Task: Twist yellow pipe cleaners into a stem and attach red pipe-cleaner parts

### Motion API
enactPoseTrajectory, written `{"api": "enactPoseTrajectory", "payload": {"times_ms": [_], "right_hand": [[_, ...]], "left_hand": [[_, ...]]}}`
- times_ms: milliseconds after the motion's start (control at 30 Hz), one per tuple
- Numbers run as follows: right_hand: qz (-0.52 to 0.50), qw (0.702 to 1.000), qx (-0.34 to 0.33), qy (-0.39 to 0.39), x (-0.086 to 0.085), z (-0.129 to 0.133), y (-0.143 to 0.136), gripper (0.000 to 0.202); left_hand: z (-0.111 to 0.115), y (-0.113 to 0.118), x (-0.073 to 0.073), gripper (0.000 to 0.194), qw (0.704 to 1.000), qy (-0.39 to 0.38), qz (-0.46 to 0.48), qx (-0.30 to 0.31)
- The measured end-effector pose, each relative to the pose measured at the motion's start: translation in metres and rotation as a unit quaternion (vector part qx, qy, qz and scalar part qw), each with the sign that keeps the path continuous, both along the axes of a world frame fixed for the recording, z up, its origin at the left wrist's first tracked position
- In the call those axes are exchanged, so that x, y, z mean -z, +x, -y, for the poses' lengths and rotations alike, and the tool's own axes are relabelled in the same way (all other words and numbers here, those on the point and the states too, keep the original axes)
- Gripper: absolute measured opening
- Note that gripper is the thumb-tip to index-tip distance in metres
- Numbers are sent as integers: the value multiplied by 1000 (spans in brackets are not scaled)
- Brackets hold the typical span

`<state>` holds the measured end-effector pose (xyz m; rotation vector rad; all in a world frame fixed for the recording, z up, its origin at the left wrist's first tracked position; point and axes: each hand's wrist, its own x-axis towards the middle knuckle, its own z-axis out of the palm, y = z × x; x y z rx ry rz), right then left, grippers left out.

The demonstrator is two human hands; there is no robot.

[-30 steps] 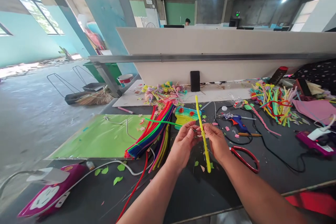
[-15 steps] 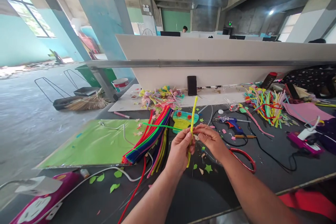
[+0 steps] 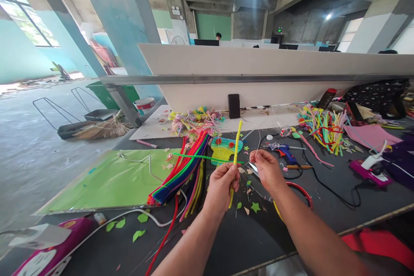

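Note:
My left hand [image 3: 224, 181] is closed round a yellow pipe cleaner [image 3: 237, 142], which stands upright with ends above and below the fist. To its right, my right hand [image 3: 267, 170] pinches a fine wire [image 3: 259, 140] that curves up from the fingertips; its far end is hard to follow. Partly under the right hand and forearm lie scissors [image 3: 304, 190] with red handles. A green pipe cleaner [image 3: 194, 155] stretches behind the left hand. Just beyond the hands is a blue and yellow craft piece [image 3: 223, 150] with red dots.
A bundle of coloured pipe cleaners [image 3: 181, 170] rests left on a green sheet [image 3: 97, 177]. Right are a blue glue gun [image 3: 286, 154], black cable, a pile of cut pipe cleaners [image 3: 326, 129] and a purple power strip [image 3: 368, 174]. A phone [image 3: 233, 106] leans against the partition.
My right hand has moved away from the yellow pipe cleaner, to the right, drawing the fine wire out. The left hand keeps its hold. The view has shifted slightly.

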<state>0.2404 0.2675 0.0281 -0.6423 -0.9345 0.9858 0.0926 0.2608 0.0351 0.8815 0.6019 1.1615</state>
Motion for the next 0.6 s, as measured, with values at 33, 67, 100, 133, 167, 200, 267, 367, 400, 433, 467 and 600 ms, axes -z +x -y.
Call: {"api": "enactPoseTrajectory", "payload": {"times_ms": [33, 67, 100, 133, 167, 200, 267, 367, 400, 433, 467, 600], "right_hand": [[1, 1000, 0, 0, 0, 0, 0, 11], [0, 1000, 1, 1, 0, 0, 0, 11], [0, 1000, 3, 2, 0, 0, 1, 11], [0, 1000, 5, 2, 0, 0, 1, 12], [2, 1000, 7, 0, 0, 0, 1, 12], [4, 1000, 9, -2, 0, 0, 1, 13], [9, 1000, 12, -6, 0, 0, 2, 13], [8, 1000, 11, -10, -1, 0, 1, 14], [6, 1000, 8, -12, -1, 0, 1, 15], [3, 1000, 4, -16, -1, 0, 0, 16], [0, 1000, 0, -19, -2, 0, 0, 17], [-6, 1000, -2, -26, -3, 1, -2, 21]], "left_hand": [[0, 0, 0, 21, 1000, 2, -1, -1], [0, 1, 0, 21, 1000, 3, -2, -2], [0, 1, 0, 21, 1000, 5, -2, -3], [0, 1, 0, 21, 1000, 7, -2, -5], [1, 1, 0, 21, 1000, 8, -4, -6], [1, 1, 0, 21, 1000, 10, -7, -9], [1, 1, 0, 22, 1000, 12, -13, -17], [1, 1, 0, 22, 999, 16, -19, -31], [1, 1, 0, 22, 999, 16, -20, -35], [1, 1, 1, 21, 999, 16, -21, -38], [1, 1, 1, 21, 999, 16, -21, -41], [1, 3, 2, 22, 998, 20, -23, -46]]}}
